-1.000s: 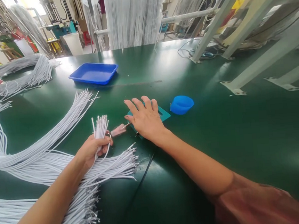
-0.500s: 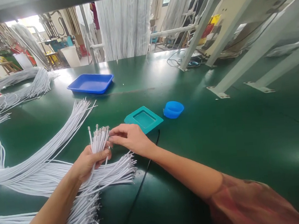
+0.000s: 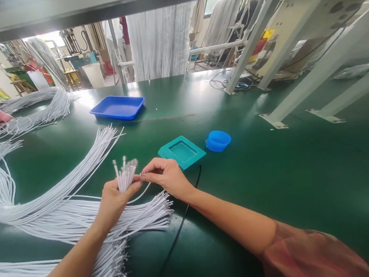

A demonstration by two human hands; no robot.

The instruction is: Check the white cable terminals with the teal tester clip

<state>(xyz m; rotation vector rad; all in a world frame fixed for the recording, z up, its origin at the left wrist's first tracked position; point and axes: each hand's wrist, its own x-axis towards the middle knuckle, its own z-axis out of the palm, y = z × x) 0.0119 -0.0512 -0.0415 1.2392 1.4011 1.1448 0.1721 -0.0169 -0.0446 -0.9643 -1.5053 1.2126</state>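
My left hand (image 3: 117, 200) is closed round a bundle of white cables (image 3: 126, 173), whose metal-tipped ends stand up above the thumb. My right hand (image 3: 171, 178) pinches close beside the left fingertips. A single white cable (image 3: 142, 195) curves up to those pinching fingers, its tip mostly hidden by them. Below the hands lies a thick spread of white cables (image 3: 152, 214), with more cable ends (image 3: 118, 265) fanned out nearer me. Another cable bunch (image 3: 86, 164) curves across the table to the left.
Beyond my right hand are a teal tray (image 3: 163, 152) and a blue round cup (image 3: 219, 142). Farther back sits a blue tray (image 3: 117, 114). A black cord (image 3: 179, 225) crosses the green table (image 3: 272, 182). White metal legs (image 3: 279, 108) stand at the right.
My right hand has drawn slightly away from the bundle's tips, down and right. One cable now bows out beneath its fingers. The whole view has shifted slightly.
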